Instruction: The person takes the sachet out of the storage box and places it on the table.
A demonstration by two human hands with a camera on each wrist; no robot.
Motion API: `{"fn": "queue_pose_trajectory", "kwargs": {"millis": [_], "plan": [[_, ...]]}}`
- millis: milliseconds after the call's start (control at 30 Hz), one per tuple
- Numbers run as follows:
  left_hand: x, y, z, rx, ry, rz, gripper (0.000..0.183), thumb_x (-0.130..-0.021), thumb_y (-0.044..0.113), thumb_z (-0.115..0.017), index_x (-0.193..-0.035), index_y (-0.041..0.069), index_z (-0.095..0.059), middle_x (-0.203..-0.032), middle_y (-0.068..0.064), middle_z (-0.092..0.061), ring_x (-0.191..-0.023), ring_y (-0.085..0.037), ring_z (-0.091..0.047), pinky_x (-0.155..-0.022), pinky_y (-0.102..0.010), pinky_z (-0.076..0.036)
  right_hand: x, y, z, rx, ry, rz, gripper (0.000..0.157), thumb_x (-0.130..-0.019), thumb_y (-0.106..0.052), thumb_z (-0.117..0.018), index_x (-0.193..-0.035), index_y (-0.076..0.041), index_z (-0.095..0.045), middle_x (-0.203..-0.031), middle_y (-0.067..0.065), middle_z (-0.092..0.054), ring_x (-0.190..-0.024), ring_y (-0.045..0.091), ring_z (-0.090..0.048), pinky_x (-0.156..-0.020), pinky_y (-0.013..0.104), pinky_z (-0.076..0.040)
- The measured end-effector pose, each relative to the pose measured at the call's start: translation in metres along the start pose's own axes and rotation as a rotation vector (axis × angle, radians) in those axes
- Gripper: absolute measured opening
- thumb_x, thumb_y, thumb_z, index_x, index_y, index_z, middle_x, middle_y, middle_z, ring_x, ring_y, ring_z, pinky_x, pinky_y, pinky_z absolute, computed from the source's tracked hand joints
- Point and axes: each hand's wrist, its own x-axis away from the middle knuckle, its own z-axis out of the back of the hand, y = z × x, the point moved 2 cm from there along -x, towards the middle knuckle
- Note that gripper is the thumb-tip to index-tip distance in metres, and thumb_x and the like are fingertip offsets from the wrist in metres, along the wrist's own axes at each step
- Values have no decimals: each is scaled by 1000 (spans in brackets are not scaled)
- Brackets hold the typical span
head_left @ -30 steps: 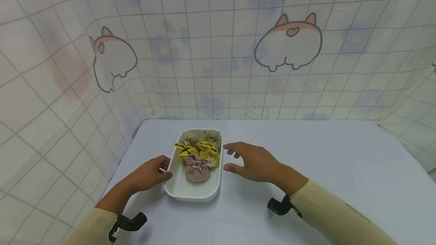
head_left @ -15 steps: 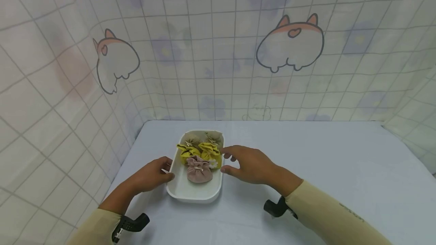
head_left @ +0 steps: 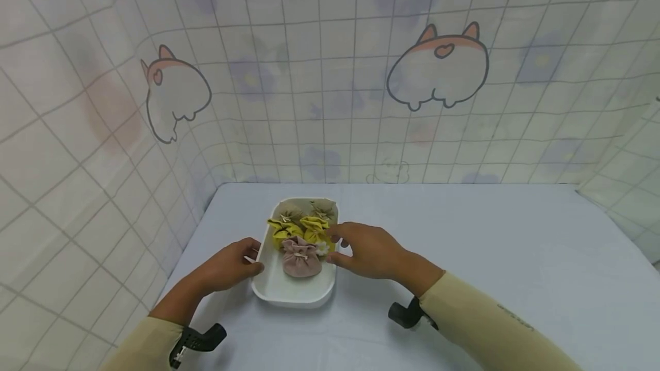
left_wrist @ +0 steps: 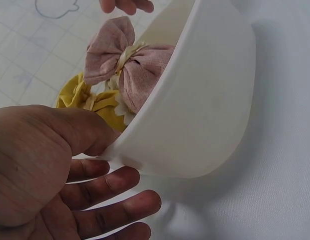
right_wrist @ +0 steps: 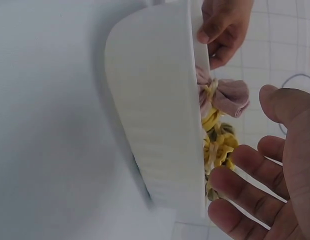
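A white plastic tub [head_left: 291, 295] stands on the table, with small drawstring pouches inside. The pink pouch [head_left: 301, 261] lies nearest; behind it are two yellow pouches [head_left: 313, 228], then two beige pouches [head_left: 323, 208] at the far end. My left hand [head_left: 232, 265] pinches the tub's left rim, thumb over the edge and the other fingers outside, as the left wrist view shows. Over the right rim hovers my right hand [head_left: 371, 252], its fingertips beside the right yellow pouch and thumb close to a white flower trim [head_left: 322, 248]. In the right wrist view its fingers are spread, holding nothing.
A pale cloth-covered table [head_left: 464, 233] extends to the right of the tub. Behind and at the left hangs a checked curtain [head_left: 330, 73] with cartoon animals. A black wrist mount [head_left: 407, 314] juts below each forearm.
My right hand has moved left, from beside the tub to over its right rim. The left hand stays at the left rim, and the pouches have not moved.
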Motion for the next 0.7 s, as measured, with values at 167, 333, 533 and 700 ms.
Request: {"fn": "queue_pose_trajectory", "kwargs": {"millis": [167,333,533,700], "plan": [[0,1,1,0,1,-4,42,-93,18,-74,-128,2,-59,-120,-11,-66,-106,-25,-65,-83,-44,-57,-3,-3,-2,-10,-12,-4,54,-98,-51,-65,-142,-20,-59,-125,-7,-66,-109,13,-66,-82,35,-55],[2,3,1,1,0,1,43,-93,18,-74,-129,1,-59,-120,-12,-66,-105,-26,-65,-84,-45,-57,-5,-5,-2,-35,-16,-3,51,-98,-48,-68,-138,-18,-61,-123,-4,-68,-108,16,-66,-81,36,-54],[3,4,1,1,3,7,43,-93,18,-74,-130,1,-58,-121,-12,-66,-106,-26,-65,-84,-46,-56,-9,-7,-6,-26,-28,-2,49,-99,-47,-66,-138,-18,-61,-122,-5,-68,-105,13,-66,-78,33,-54],[3,4,1,7,3,8,43,-93,18,-74,-129,1,-59,-121,-12,-66,-106,-26,-64,-84,-46,-56,-13,-8,-7,-20,-32,-4,47,-99,-45,-67,-137,-18,-63,-121,-6,-68,-103,13,-66,-76,32,-54]]}}
